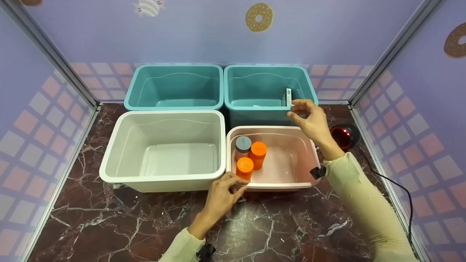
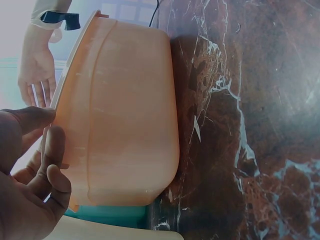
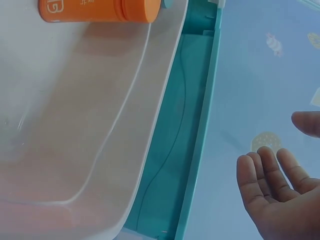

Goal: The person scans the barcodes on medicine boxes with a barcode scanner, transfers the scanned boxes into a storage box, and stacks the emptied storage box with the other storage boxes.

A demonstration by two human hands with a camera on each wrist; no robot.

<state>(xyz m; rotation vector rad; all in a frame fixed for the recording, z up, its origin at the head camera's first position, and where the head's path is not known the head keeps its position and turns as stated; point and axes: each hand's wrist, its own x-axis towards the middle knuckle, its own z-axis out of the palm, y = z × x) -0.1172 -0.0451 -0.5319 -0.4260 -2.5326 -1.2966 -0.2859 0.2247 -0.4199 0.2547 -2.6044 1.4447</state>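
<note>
My left hand (image 1: 222, 196) pinches the near rim of a pink bin (image 1: 280, 165), close to its left corner; in the left wrist view the thumb (image 2: 37, 116) and fingers lie on either side of that rim. Inside the bin, on its left side, stand two orange bottles (image 1: 258, 154) and a bottle with a grey lid (image 1: 243, 143). Above the bin's far right corner, my right hand (image 1: 312, 120) holds nothing, its fingers loosely bent. Just beyond it, a small white box (image 1: 288, 97) stands upright in the right teal bin (image 1: 269, 118).
A white bin (image 1: 164, 178) stands left of the pink one, and another teal bin (image 1: 174, 108) behind it. At the right sits a dark device with a glowing red light (image 1: 344, 137); its black cable (image 1: 400, 185) runs along the right wall. Everything stands on a dark marbled tabletop (image 1: 255, 233).
</note>
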